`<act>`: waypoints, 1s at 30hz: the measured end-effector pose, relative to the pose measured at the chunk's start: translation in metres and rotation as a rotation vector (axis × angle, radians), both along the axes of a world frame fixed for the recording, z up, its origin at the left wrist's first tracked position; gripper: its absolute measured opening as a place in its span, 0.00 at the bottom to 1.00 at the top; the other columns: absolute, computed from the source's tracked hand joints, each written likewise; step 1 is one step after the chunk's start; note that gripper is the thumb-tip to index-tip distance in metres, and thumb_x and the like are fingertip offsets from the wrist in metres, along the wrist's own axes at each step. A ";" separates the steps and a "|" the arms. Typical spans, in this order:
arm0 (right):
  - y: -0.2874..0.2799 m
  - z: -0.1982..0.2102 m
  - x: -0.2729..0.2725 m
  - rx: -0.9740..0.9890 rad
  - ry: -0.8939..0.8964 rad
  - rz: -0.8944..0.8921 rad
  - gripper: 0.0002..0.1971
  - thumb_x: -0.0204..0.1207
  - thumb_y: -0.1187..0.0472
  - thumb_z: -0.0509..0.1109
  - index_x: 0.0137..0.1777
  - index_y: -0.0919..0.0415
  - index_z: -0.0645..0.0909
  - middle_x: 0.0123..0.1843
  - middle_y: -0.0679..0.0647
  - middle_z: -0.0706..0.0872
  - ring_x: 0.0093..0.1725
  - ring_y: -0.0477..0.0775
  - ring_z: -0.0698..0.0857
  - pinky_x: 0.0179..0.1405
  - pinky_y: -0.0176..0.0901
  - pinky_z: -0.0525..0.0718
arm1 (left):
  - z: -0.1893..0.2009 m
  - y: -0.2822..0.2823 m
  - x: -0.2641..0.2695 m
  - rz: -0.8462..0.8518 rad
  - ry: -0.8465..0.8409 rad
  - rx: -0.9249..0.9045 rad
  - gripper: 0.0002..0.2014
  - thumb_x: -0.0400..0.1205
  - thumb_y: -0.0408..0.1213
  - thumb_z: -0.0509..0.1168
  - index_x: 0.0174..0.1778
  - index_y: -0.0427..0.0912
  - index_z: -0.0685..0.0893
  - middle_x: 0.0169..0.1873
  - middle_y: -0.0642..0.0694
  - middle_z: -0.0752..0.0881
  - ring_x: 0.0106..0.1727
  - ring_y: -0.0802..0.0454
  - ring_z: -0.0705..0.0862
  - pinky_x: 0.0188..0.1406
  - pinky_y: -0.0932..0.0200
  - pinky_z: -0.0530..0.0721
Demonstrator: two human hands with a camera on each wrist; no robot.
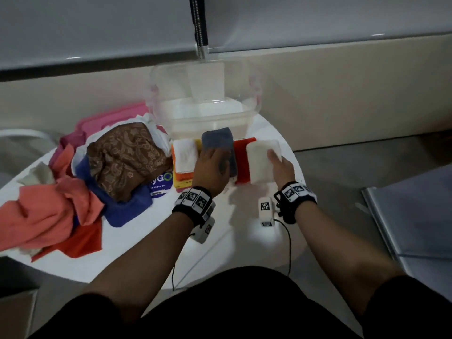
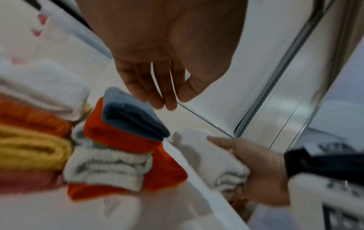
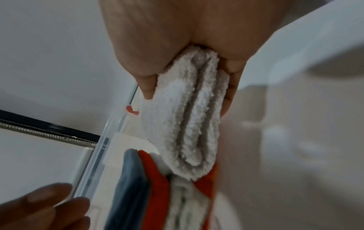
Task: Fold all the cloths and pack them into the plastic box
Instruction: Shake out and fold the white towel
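R hand [image 1: 281, 165] grips folded white cloth [image 1: 261, 162] at its near end, long axis pointing to the box [image 1: 203, 123] just beyond. L hand [image 1: 212, 167], fingers relaxed, rests over grey cloth [image 1: 219, 143].

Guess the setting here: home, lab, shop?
Probably a staged data-collection room, though that's uncertain: a glossy white round table against bare pale walls, marker-tagged camera bands on the left hand and right hand, and a gooseneck mount overhead.
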State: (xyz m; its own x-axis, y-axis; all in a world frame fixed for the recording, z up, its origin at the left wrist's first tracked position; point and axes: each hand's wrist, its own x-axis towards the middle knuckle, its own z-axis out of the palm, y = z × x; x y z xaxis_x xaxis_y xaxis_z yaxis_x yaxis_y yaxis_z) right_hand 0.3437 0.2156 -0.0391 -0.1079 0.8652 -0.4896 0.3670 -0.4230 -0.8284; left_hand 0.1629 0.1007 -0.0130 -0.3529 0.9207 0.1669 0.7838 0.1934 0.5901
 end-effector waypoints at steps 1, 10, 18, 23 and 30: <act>0.015 0.001 -0.009 -0.001 0.001 0.031 0.24 0.80 0.39 0.66 0.56 0.62 0.84 0.54 0.59 0.88 0.57 0.63 0.86 0.60 0.55 0.83 | -0.002 0.011 -0.001 0.033 0.053 -0.055 0.15 0.81 0.37 0.63 0.65 0.44 0.80 0.64 0.40 0.80 0.65 0.38 0.77 0.65 0.39 0.78; 0.051 -0.043 -0.046 -0.240 -0.062 0.325 0.23 0.80 0.50 0.70 0.70 0.64 0.79 0.65 0.58 0.85 0.57 0.60 0.83 0.55 0.46 0.78 | -0.039 0.034 0.003 0.027 0.163 -0.496 0.27 0.89 0.46 0.50 0.86 0.48 0.54 0.86 0.43 0.49 0.86 0.43 0.45 0.84 0.44 0.47; 0.038 -0.054 -0.041 0.538 -0.308 0.258 0.26 0.76 0.52 0.72 0.73 0.54 0.72 0.70 0.57 0.78 0.67 0.60 0.77 0.65 0.57 0.78 | -0.040 0.037 0.003 0.026 0.165 -0.527 0.27 0.90 0.47 0.48 0.86 0.48 0.53 0.86 0.43 0.48 0.86 0.43 0.44 0.84 0.44 0.47; 0.006 -0.077 -0.033 0.817 -0.474 0.766 0.25 0.75 0.58 0.72 0.73 0.55 0.78 0.80 0.59 0.72 0.79 0.64 0.68 0.77 0.59 0.66 | -0.034 0.036 0.002 0.014 0.174 -0.538 0.28 0.90 0.47 0.50 0.86 0.48 0.53 0.86 0.42 0.48 0.86 0.42 0.45 0.83 0.44 0.48; 0.008 -0.062 -0.046 0.625 -0.171 0.607 0.28 0.81 0.64 0.60 0.82 0.56 0.64 0.81 0.58 0.70 0.79 0.61 0.69 0.79 0.53 0.67 | -0.027 0.029 -0.003 -0.024 0.140 -0.478 0.28 0.89 0.44 0.51 0.86 0.47 0.53 0.86 0.42 0.49 0.86 0.44 0.45 0.84 0.45 0.48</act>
